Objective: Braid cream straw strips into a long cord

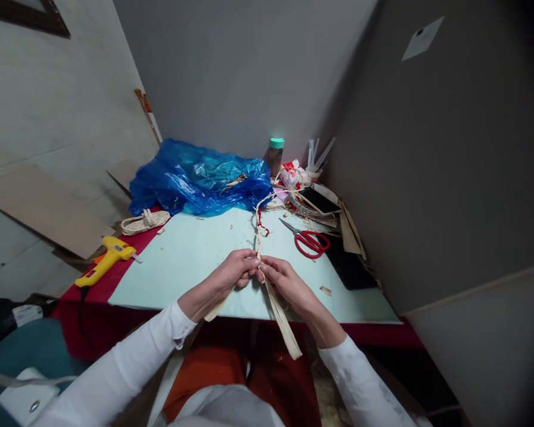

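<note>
Close together over the front of the pale table sheet, my left hand (240, 268) and my right hand (278, 276) pinch a twisted straw cord (258, 236). From the fingers the cord runs away from me across the sheet, towards the pile at the back. A wide flat straw strip (285, 326) hangs below my right hand past the table edge. Another loose strip end (218, 308) sticks out under my left hand. A red string (261, 224) lies beside the cord. The exact spot where the fingertips meet is partly hidden.
Red-handled scissors (310, 243) lie open at right, near a phone (319, 200). At left are a yellow glue gun (104, 261) and a woven straw sandal (145, 222). A blue plastic bag (196, 178) and a teal-lidded jar (275, 155) stand at the back wall.
</note>
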`<control>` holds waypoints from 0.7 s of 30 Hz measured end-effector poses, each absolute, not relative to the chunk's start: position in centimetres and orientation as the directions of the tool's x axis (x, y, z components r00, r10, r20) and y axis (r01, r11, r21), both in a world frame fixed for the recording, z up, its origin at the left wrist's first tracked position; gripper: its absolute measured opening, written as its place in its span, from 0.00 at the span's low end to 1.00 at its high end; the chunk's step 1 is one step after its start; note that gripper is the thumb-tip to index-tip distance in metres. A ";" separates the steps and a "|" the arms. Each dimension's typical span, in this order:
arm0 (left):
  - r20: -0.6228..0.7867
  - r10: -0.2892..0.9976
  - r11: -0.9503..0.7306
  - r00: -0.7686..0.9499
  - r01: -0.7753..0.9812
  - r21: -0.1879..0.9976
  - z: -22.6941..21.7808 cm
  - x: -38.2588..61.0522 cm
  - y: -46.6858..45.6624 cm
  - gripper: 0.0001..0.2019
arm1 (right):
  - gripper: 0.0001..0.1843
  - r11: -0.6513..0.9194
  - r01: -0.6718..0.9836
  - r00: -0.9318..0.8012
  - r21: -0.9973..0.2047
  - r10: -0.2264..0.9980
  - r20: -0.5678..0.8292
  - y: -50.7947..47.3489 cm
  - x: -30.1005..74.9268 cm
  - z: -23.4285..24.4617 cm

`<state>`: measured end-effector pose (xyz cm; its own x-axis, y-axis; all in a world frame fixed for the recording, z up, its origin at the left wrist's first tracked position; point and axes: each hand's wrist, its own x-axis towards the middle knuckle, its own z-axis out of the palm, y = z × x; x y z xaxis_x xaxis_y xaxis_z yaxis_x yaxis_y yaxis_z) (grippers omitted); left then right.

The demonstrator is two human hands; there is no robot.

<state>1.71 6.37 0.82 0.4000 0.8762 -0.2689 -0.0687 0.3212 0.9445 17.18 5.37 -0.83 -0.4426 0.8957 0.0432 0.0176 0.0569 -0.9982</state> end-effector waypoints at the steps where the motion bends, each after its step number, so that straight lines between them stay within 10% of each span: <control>1: -0.265 0.880 0.316 0.394 -0.068 0.946 0.8 1.7 6.2 0.09 | 0.15 0.108 0.100 -0.435 -0.989 0.899 0.054 5.3 17.2 -0.7; 5: -0.270 0.904 0.303 0.331 -0.051 0.952 0.9 1.6 5.8 0.09 | 0.15 0.288 0.510 -0.341 -0.810 0.933 0.118 4.6 17.2 0.6; 12: -0.176 0.971 0.177 0.163 0.008 0.984 0.0 2.5 5.5 0.09 | 0.05 0.281 0.949 -0.271 -0.146 0.959 0.081 2.7 16.0 2.8; 21: -0.245 0.941 0.283 0.236 -0.143 0.948 0.4 1.4 5.3 0.11 | 0.11 0.370 0.927 -0.341 -0.065 0.902 0.263 0.8 13.2 1.2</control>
<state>1.40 5.27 0.41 0.2357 0.9405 -0.2446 -0.1432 0.2826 0.9485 13.17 0.79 1.17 -0.3415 0.9024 0.2628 0.9269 0.3697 -0.0652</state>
